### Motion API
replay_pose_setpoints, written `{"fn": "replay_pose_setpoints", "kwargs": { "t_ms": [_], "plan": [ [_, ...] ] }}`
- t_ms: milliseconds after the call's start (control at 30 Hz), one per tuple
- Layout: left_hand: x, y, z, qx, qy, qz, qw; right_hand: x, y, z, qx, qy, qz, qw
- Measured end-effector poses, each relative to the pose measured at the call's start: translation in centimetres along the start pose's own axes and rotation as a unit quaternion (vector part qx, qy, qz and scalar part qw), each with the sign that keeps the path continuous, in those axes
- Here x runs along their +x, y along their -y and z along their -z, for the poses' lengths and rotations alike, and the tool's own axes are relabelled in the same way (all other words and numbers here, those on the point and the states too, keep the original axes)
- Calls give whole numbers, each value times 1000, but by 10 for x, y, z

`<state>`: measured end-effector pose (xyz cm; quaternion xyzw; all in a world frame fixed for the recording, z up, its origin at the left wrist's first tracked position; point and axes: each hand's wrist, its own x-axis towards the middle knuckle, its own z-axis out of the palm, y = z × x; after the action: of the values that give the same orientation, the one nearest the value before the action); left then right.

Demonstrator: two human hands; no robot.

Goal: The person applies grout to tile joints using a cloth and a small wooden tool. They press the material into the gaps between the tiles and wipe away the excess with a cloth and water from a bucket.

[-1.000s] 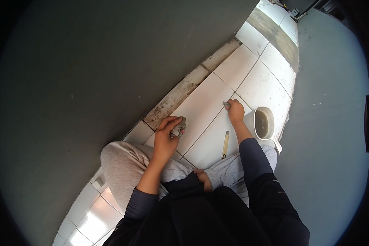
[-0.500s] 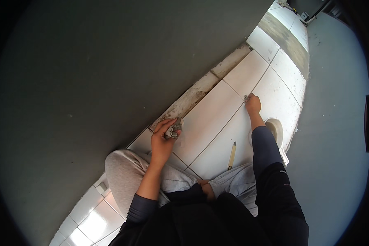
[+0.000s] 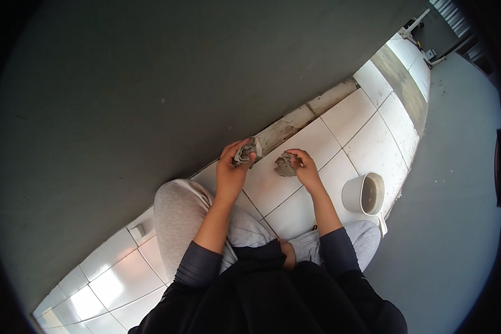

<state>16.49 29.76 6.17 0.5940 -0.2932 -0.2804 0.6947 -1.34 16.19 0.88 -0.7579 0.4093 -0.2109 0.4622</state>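
Grey lumps (image 3: 286, 165) (nature unclear) in grips

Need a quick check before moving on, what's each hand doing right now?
Left hand: closed on a crumpled grey rag.
Right hand: fingers closed on a grey lump, maybe mortar or cloth.

white bucket (image 3: 363, 193) with murky liquid, just right of my knee | glossy white floor tiles (image 3: 295, 183) under me | bare mortar strip (image 3: 295, 125) along the grey wall (image 3: 150, 94)
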Motion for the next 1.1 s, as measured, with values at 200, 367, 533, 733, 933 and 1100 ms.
{"fn": "replay_pose_setpoints", "kwargs": {
  "t_ms": [200,367,533,733,933,1100],
  "plan": [
    [0,2,9,-2,-10,-20,1000,-23,24,-65,-287,-107,148,940],
    [-1,2,4,-31,-10,-13,999,-28,4,-70,-328,-87,148,929],
    [-1,3,4,-50,-12,-4,999,-33,14,-77,-362,-89,161,914],
    [-1,5,3,-30,-17,-20,999,-47,22,-94,-349,-17,176,920],
    [-3,4,6,-21,-11,-17,1000,-66,23,-73,-301,160,273,900],
    [-2,6,7,-12,-6,-31,999,-76,23,-42,-320,267,293,861]
  ]
}}
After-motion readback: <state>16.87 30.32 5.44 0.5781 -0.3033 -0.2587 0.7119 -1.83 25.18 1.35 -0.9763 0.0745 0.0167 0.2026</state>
